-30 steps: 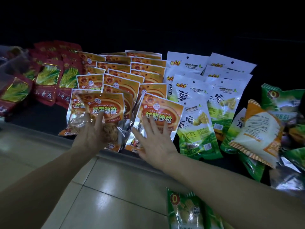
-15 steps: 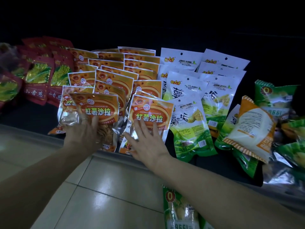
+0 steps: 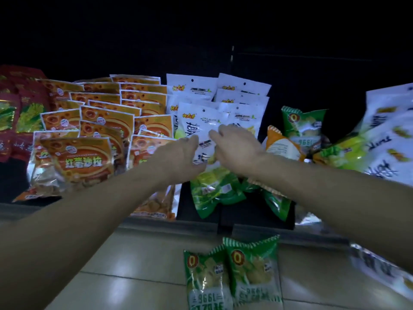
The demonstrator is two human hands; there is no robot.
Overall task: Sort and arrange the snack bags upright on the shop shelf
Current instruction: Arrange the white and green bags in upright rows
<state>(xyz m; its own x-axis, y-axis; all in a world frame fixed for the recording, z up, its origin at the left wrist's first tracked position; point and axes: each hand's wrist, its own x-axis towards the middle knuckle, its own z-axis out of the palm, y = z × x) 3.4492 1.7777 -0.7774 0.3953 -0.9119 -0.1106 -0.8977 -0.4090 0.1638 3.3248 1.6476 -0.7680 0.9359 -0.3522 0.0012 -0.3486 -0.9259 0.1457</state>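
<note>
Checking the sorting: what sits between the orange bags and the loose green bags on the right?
In the head view, the white-and-green snack bags, where both the left hand and right hand are.

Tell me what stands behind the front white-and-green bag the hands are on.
Behind the front white-and-green bag stand more white bags of the same kind, tops showing. Their lower parts are covered.

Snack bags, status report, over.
Both hands, left and right, on front white-and-green bag, grip unclear. Orange bags upright. Two green bags on floor.
</note>
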